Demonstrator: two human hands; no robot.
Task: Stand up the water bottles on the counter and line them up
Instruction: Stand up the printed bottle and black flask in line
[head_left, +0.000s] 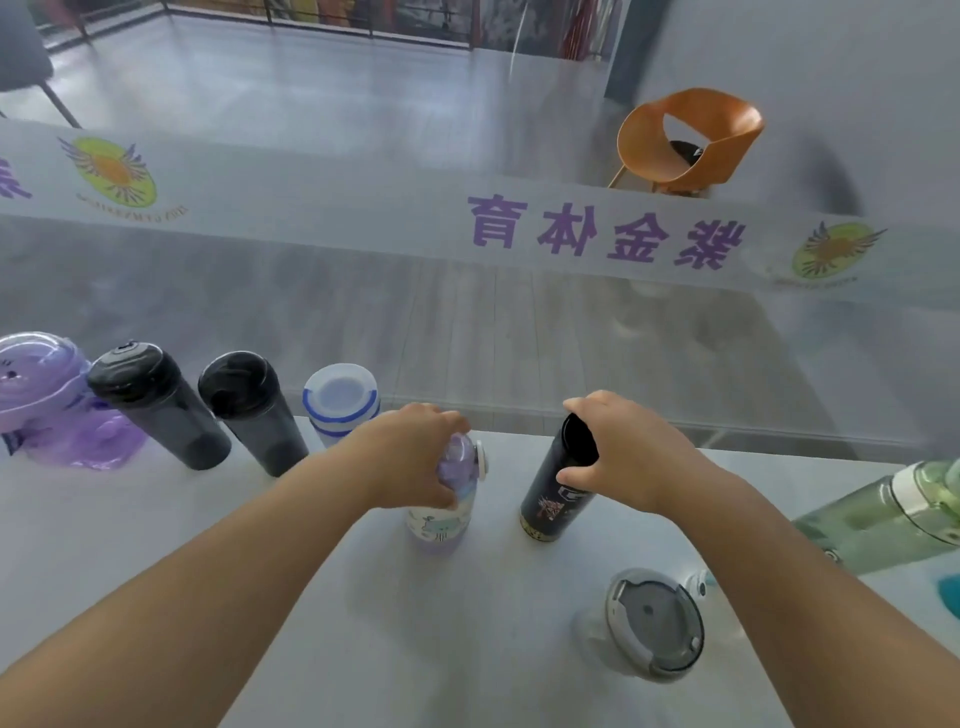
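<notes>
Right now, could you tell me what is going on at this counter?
A person is standing bottles up on the white counter. The left hand grips the lavender bottle's top; the right hand holds the black printed bottle. Four bottles are lined up at the back left. A green bottle lies on its side.

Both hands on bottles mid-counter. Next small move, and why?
Probably slide the pale purple whale-print bottle under the left hand back beside the white blue-ringed bottle: it stands upright but nearer than the row along the counter's far edge.
</notes>
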